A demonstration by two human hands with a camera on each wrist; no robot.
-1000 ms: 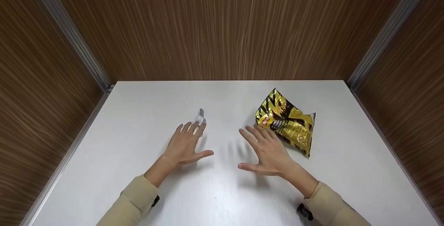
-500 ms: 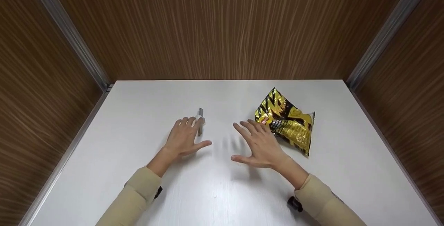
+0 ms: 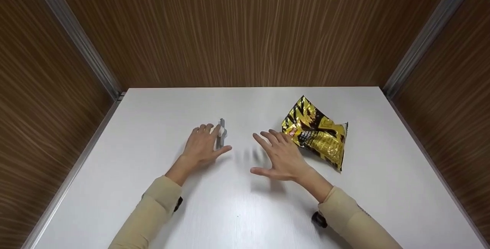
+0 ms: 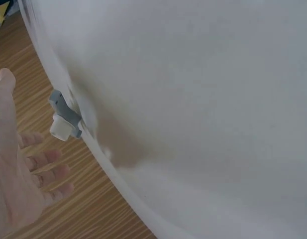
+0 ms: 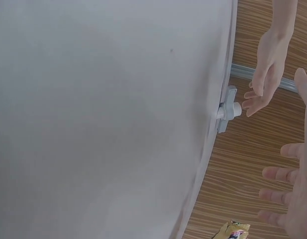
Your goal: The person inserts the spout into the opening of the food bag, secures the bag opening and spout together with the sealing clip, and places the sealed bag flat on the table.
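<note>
**Both hands spread low over the white table, grey clip at the left fingertips**

Head view: left hand (image 3: pixel 202 147) flat and low over the white table (image 3: pixel 153 187), fingers straight and released, thumb out to the side. Its fingertips are at a small grey clip with a white knob (image 3: pixel 221 131), which lies left of the table's centre; contact or a narrow gap, cannot tell from here. Right hand (image 3: pixel 281 155) also splayed, fingers straight, holding nothing, palm down. Its fingertips are just beside the near edge of a gold-and-black snack bag (image 3: pixel 317 133), which lies crumpled on the right half of the table. Clip and bag well apart, both hands between them. Beige sleeves on both arms. Wood-grain panels (image 3: pixel 245 31) wall the table on three sides.

Left wrist view: left hand (image 4: pixel 16 169) open, fingers loosely extended, gripping nothing. Grey clip (image 4: pixel 63 119) sits on the table just beyond the fingertips; a small gap shows.

Right wrist view: right hand (image 5: pixel 292 199) open at the frame's edge, fingers straight. Across the table, left hand (image 5: pixel 265 82) with fingertips at the clip (image 5: pixel 228 109). A corner of the snack bag (image 5: pixel 233 231) shows at the bottom.
</note>
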